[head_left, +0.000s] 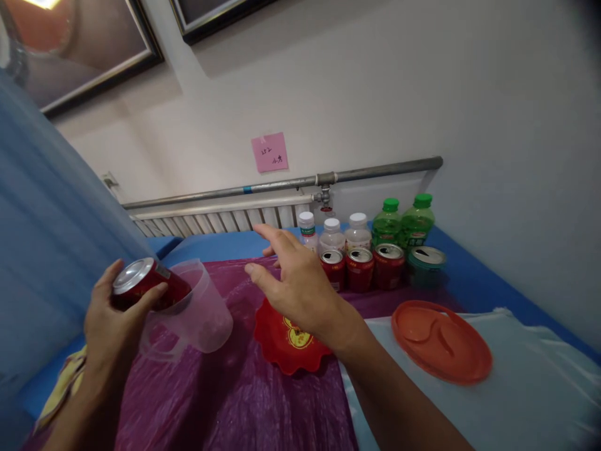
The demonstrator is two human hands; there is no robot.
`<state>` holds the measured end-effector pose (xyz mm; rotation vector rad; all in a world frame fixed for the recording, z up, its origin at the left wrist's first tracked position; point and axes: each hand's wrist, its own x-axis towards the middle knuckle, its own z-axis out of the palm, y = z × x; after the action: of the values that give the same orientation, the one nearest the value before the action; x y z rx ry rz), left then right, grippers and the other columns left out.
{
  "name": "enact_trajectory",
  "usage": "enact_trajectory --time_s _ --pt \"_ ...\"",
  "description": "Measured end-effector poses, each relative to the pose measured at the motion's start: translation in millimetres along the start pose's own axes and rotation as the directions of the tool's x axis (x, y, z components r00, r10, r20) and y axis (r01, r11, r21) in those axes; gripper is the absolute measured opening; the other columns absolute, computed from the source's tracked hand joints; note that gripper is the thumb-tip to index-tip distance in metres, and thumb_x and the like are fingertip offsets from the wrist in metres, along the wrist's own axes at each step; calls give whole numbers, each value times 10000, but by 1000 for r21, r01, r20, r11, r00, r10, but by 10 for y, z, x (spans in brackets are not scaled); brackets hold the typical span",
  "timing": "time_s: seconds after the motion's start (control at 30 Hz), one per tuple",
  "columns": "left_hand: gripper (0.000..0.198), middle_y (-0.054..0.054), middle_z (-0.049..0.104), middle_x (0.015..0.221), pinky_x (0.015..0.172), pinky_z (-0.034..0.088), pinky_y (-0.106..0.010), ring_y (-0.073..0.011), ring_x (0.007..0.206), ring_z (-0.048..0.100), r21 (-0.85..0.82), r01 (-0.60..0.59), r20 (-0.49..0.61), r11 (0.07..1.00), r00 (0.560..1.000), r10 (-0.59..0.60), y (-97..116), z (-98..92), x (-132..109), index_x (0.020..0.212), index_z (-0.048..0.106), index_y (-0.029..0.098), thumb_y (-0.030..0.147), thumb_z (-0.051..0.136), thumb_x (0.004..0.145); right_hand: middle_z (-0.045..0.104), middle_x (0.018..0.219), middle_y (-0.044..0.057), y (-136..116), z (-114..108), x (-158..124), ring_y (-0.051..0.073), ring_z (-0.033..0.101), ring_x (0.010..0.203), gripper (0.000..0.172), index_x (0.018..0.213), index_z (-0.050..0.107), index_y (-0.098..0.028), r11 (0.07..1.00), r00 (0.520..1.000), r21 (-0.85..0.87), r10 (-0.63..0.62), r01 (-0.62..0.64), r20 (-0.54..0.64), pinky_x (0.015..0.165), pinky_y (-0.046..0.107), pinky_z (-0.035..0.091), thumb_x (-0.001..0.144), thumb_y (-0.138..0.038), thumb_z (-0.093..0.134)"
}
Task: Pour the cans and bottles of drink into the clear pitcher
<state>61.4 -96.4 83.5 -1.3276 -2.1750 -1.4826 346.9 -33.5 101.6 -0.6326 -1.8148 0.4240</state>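
My left hand (110, 319) grips a red drink can (159, 282), tilted with its silver end toward the upper left. The can's other end is at the mouth of a translucent plastic pitcher (211, 316), whose handle points to the lower left; I cannot tell how far inside it reaches. My right hand (300, 288) is raised with thumb and fingers apart, holding nothing. Below it lies a red scalloped dish (277, 351) with a yellow pattern, partly covered by the hand.
Opened red cans (360, 272) and a green can (425, 269) stand in a row at the right. Behind them are white-capped bottles (357, 235) and green bottles (417, 222). An orange oval lid (441, 344) lies on pale cloth (526, 376). Purple plastic sheeting (263, 413) covers the middle.
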Motion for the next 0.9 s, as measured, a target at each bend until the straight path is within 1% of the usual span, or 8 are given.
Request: enact_trajectory --time_s 0.07,0.1,0.23,0.37,0.5,0.63,0.77,0.9 --pt "864 -106 532 1457 1161 426 -569 -365 1306 536 28 30 -22 999 999 -29 69 57 -43 1454 466 263 561 777 706 635 1330 107 11 2 8 241 631 1168 475 1369 532 -222 1000 1000 -21 0 0 5 995 469 540 901 -216 613" --pt "859 -110 541 1445 1169 416 -559 -360 1310 532 54 23 -19 998 1000 -22 94 74 -62 1449 473 254 548 779 702 635 1329 104 14 4 12 240 628 1175 468 1360 538 -219 1000 1000 -29 5 -5 5 1002 465 537 899 -213 616" --pt "819 -131 575 1379 1138 432 -570 -374 1277 548 176 -53 5 983 999 53 127 92 -101 1416 506 216 555 758 714 646 1302 95 21 12 20 235 614 1199 435 1326 556 -201 998 1000 -55 19 -18 10 1016 441 533 895 -203 616" --pt "831 -150 590 1347 1124 426 -584 -394 1282 534 263 -127 38 957 992 121 136 113 -115 1403 514 185 521 781 691 644 1287 74 32 22 25 232 618 1189 405 1305 569 -231 997 1000 -72 2 -1 14 1027 449 524 902 -192 586" --pt "841 -156 581 1364 1123 422 -574 -393 1293 525 268 -131 18 954 991 131 148 133 -127 1407 511 178 540 755 688 642 1262 72 45 25 25 239 612 1196 393 1291 576 -232 997 1000 -72 -8 10 24 1043 464 516 902 -181 577" --pt "858 -163 588 1361 1118 426 -575 -397 1274 544 279 -100 11 955 995 101 160 112 -140 1399 521 173 560 750 668 635 1248 70 43 17 24 243 610 1193 365 1271 578 -223 996 999 -86 -4 7 35 1036 467 524 908 -180 574" --pt "846 -187 572 1373 1123 413 -587 -407 1287 533 299 -101 30 949 995 96 182 96 -148 1408 507 154 569 725 703 636 1224 78 25 1 31 242 623 1159 342 1251 581 -194 994 999 -111 0 5 48 1020 446 533 909 -188 589" --pt "850 -169 582 1363 1125 415 -576 -396 1286 534 298 -97 26 950 995 93 191 120 -134 1399 515 165 537 746 671 632 1193 58 11 -10 34 242 622 1145 326 1223 589 -234 994 999 -106 -3 8 48 1011 453 535 906 -164 566"
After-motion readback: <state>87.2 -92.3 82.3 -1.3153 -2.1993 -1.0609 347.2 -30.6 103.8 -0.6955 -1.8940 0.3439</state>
